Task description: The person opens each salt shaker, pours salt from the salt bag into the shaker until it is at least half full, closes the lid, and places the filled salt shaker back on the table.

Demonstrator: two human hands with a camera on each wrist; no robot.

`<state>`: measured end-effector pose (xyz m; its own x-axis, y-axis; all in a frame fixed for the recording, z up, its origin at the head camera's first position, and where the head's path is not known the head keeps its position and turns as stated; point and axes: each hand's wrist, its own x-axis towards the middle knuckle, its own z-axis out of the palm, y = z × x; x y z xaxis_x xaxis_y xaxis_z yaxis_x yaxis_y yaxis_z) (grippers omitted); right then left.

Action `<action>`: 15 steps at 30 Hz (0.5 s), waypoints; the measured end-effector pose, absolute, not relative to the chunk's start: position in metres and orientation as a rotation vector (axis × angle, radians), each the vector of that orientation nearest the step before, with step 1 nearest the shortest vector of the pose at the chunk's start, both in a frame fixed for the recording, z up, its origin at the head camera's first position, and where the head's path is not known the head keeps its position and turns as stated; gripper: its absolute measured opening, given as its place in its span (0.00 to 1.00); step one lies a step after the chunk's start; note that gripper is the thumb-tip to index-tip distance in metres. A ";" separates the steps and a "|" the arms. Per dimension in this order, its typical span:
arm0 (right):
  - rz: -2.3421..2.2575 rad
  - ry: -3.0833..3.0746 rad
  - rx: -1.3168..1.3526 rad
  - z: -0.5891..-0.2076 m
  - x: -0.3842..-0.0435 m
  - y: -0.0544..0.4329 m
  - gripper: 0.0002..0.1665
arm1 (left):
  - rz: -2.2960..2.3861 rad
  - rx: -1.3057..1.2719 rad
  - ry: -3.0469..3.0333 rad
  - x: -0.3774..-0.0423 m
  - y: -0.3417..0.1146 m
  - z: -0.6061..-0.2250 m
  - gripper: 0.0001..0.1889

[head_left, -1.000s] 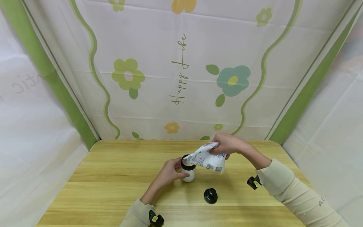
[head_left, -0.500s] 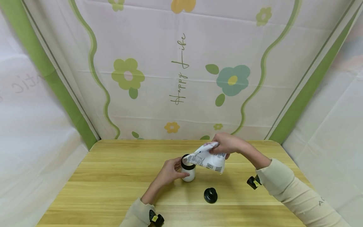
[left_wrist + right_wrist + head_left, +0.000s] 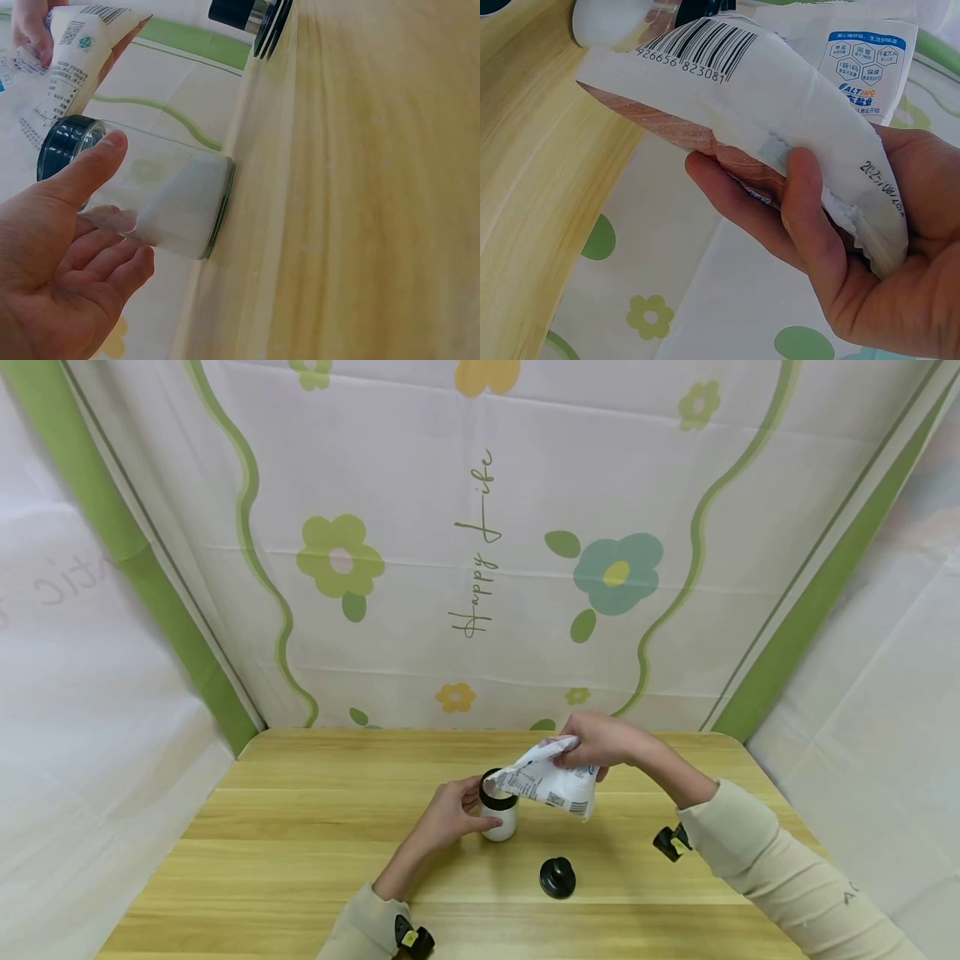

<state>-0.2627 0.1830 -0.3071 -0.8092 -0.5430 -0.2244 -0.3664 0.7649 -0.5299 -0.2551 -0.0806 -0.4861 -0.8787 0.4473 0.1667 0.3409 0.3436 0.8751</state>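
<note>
In the head view my left hand (image 3: 447, 814) holds a small glass jar (image 3: 498, 823) with a black collar, upright on the table. Thumb and fingers lie on opposite sides of the jar in the left wrist view, and white contents (image 3: 184, 202) slope inside the glass. My right hand (image 3: 606, 742) grips a white printed salt bag (image 3: 551, 783), tilted so that its narrow end meets the jar's mouth. A barcode and a printed date show on the bag (image 3: 727, 90) in the right wrist view. The jar's opening is partly hidden by the bag.
A black knobbed lid (image 3: 557, 877) lies on the wooden table (image 3: 300, 860), nearer than the jar and to its right. Behind the table hangs a white cloth (image 3: 412, 610) with flower prints. More cloth walls stand at both sides.
</note>
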 end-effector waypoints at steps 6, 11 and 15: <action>-0.674 2.595 -0.700 -0.308 -0.263 0.183 0.08 | 1.585 0.738 2.485 -0.255 -0.081 -0.487 0.37; -0.672 2.595 -0.695 -0.308 -0.264 0.183 0.08 | 1.581 0.736 2.491 -0.256 -0.080 -0.487 0.38; -0.675 2.597 -0.694 -0.309 -0.264 0.183 0.08 | 1.581 0.730 2.492 -0.255 -0.080 -0.487 0.37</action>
<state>-0.2639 0.1833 -0.3088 -0.8110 -0.5417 -0.2213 -0.3654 0.7641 -0.5316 -0.2555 -0.0805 -0.4870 -0.8798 0.4452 0.1665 0.3403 0.3453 0.8746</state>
